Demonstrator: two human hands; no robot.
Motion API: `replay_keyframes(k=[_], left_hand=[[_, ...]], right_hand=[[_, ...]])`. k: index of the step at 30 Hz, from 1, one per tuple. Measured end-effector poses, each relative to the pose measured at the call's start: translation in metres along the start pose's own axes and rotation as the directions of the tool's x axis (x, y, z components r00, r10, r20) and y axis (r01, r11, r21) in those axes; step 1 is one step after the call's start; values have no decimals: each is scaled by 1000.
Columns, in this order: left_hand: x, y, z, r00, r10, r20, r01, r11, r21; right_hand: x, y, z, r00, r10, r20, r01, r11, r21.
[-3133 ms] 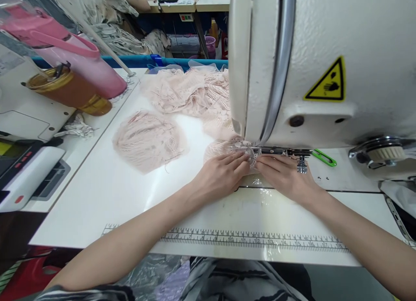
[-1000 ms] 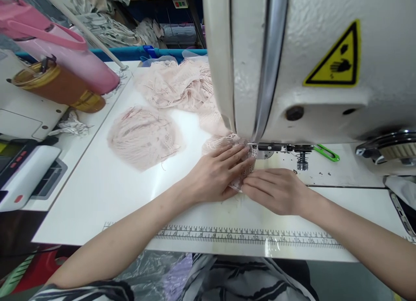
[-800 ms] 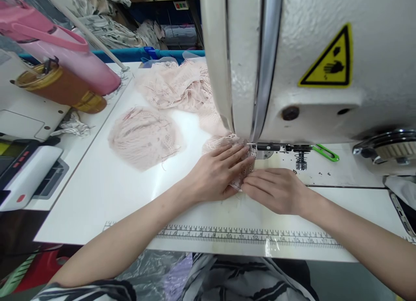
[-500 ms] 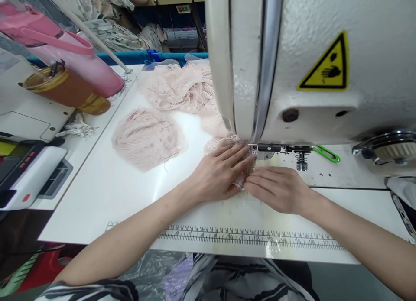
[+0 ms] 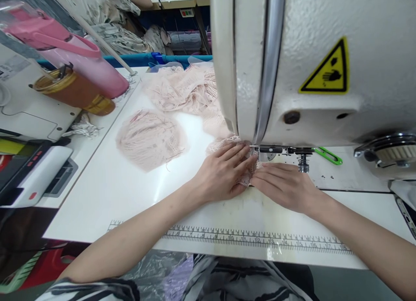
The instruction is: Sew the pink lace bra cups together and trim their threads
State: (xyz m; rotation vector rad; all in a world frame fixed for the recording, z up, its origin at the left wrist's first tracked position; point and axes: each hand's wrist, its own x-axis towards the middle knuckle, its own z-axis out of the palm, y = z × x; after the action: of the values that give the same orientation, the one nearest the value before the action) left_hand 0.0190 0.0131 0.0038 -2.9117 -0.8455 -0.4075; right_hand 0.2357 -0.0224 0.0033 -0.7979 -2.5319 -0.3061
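A pale pink lace piece (image 5: 244,179) lies under the presser area of the white sewing machine (image 5: 312,67). My left hand (image 5: 224,169) rests flat on the lace with its fingers stretched toward the needle area and slightly apart. At the right edge of the lace, my right hand (image 5: 282,184) has its fingers pressed together, with the tips gripping the fabric's edge; its thumb is hidden. Much of the lace is covered by both hands, and the machine head hides the needle.
Left of my hands lies a separate pink lace piece (image 5: 151,138), with a heap of pink lace (image 5: 185,86) behind it. A pink bottle (image 5: 84,60) and brown cup (image 5: 73,93) stand far left. Green thread snips (image 5: 329,156) lie right. A ruler strip (image 5: 240,238) runs along the front edge.
The whole view has shifted slightly, so the table's things appear a little further right. Both hands keep nearly the same place on the lace, the right hand's fingers slightly flatter.
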Motion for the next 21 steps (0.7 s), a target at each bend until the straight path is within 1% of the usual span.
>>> replay_keyframes(k=[5,13,21], left_hand=[[-1,1,0,999,-22,32,23,1000,-13],[-1,1,2,1000,-21,9,21,999,-37],[1,0,4,998,-52,46,54,997,-51]], right_hand=[[-2,4,-2,999,27,21,-27,1000,-2],[0,9,-3,997,80,-11,-80,997,-8],[0,15,-6,998,61,6,-60,997,-49]])
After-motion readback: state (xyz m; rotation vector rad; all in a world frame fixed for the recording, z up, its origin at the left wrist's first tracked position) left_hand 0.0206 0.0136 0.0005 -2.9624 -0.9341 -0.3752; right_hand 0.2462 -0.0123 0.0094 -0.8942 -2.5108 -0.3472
